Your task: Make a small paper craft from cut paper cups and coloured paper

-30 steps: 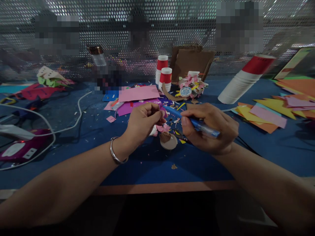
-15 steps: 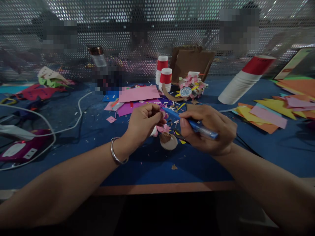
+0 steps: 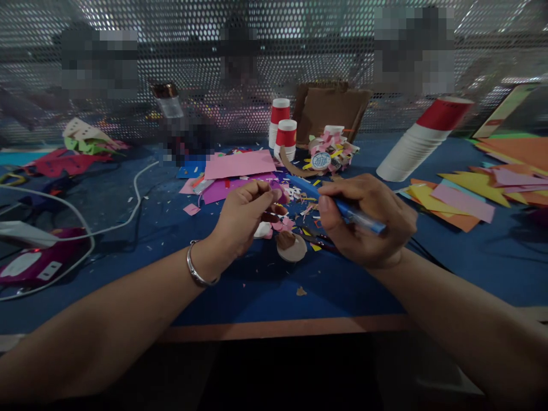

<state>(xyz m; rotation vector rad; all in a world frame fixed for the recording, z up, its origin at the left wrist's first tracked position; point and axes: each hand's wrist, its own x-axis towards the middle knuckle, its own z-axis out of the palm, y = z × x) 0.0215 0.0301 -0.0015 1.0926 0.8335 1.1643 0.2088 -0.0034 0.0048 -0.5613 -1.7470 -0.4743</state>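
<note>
My left hand (image 3: pixel 246 217) hovers over the blue table (image 3: pixel 265 285) with its fingers pinched together on a small pink paper piece (image 3: pixel 280 198). My right hand (image 3: pixel 368 222) is closed round a blue pen (image 3: pixel 357 217), whose tip end is hidden behind the fingers. The two hands are a short gap apart. Below them lie pink paper scraps (image 3: pixel 280 224) and a small round disc with a brown piece on it (image 3: pixel 291 246). A silver bangle (image 3: pixel 197 271) circles my left wrist.
Pink and purple sheets (image 3: pixel 240 165) lie behind the hands, with two red-and-white cups (image 3: pixel 286 140), a paper craft model (image 3: pixel 327 154) and brown cardboard (image 3: pixel 331 108). A tipped cup stack (image 3: pixel 422 140) and coloured paper (image 3: pixel 471 197) sit right. White cables (image 3: pixel 85 228) and a magenta device (image 3: pixel 38 262) lie left.
The pen has drawn back from my left hand's pinched paper toward the right, and its tip is now tucked behind my right fingers. Both hands shifted slightly up.
</note>
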